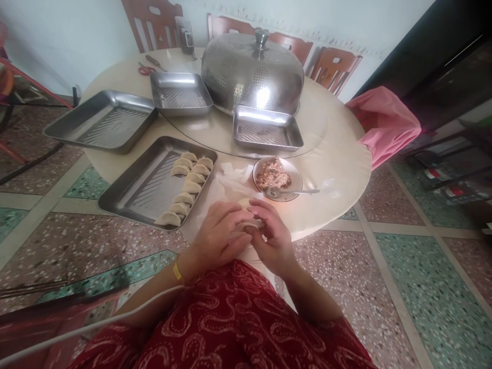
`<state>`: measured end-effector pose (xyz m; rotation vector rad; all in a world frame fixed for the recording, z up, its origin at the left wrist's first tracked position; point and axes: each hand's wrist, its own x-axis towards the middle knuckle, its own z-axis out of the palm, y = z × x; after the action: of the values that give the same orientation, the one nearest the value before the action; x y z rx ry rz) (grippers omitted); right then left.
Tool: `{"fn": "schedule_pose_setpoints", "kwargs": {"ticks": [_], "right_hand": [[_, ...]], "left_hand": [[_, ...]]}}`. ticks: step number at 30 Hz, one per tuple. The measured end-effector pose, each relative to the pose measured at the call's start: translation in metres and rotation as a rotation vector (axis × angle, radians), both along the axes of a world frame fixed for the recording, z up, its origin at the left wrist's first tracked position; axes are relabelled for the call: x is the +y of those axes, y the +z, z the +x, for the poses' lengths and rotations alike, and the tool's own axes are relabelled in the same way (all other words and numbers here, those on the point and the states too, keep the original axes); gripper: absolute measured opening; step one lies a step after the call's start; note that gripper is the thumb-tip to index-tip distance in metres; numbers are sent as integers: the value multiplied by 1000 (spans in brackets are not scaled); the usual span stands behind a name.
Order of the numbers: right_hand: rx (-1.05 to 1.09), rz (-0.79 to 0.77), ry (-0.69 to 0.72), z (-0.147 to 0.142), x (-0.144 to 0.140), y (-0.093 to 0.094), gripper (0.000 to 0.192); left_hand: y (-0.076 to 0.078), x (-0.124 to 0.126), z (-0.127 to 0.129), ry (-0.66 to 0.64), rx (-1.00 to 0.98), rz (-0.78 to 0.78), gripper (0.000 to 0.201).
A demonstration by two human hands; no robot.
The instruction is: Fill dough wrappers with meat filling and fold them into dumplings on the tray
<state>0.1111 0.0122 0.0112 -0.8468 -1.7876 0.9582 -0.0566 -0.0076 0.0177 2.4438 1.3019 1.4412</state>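
Both hands meet at the table's near edge around a pale dumpling [251, 224], which their fingers mostly cover. My left hand [225, 230] is closed on its left side. From the right, my right hand [271, 233] pinches it between thumb and fingers. Just beyond the fingertips, a pale round piece that looks like dough [245, 203] is partly hidden. A bowl [298, 177] of minced filling [273, 174] stands past my right hand, with a metal spoon [303, 191] lying in it. To the left, folded dumplings [192, 187] sit in two rows on a metal tray [134, 189].
Three more metal trays [111, 123] stand farther back, one of them near a large perforated metal dome cover [249, 72]. Red-handled scissors [146, 69] and a jar [187, 41] lie at the far left. A pink plastic bag [388, 123] hangs at the right edge. Crumpled clear plastic [226, 185] lies beside the dumpling tray.
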Motion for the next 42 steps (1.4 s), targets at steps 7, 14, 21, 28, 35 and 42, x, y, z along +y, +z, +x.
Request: {"fn": "schedule_pose_setpoints", "kwargs": {"ticks": [7, 14, 21, 28, 35, 42], "right_hand": [[65, -39, -109, -1, 1, -1, 28], [58, -26, -129, 0, 5, -2, 27], [-192, -78, 37, 0, 17, 11, 41], [-267, -120, 92, 12, 16, 13, 52], [-215, 191, -168, 34, 16, 14, 30], [-266, 213, -206, 32, 17, 15, 21]], "left_hand": [[-10, -3, 2, 273, -4, 72, 11], [-20, -4, -1, 154, -244, -192, 11], [-31, -6, 33, -336, -1181, -971, 51], [-30, 4, 41, -340, -1368, -1007, 33], [-13, 9, 37, -354, -1424, -1091, 35], [-5, 6, 39, -369, -1319, -1113, 21]]}}
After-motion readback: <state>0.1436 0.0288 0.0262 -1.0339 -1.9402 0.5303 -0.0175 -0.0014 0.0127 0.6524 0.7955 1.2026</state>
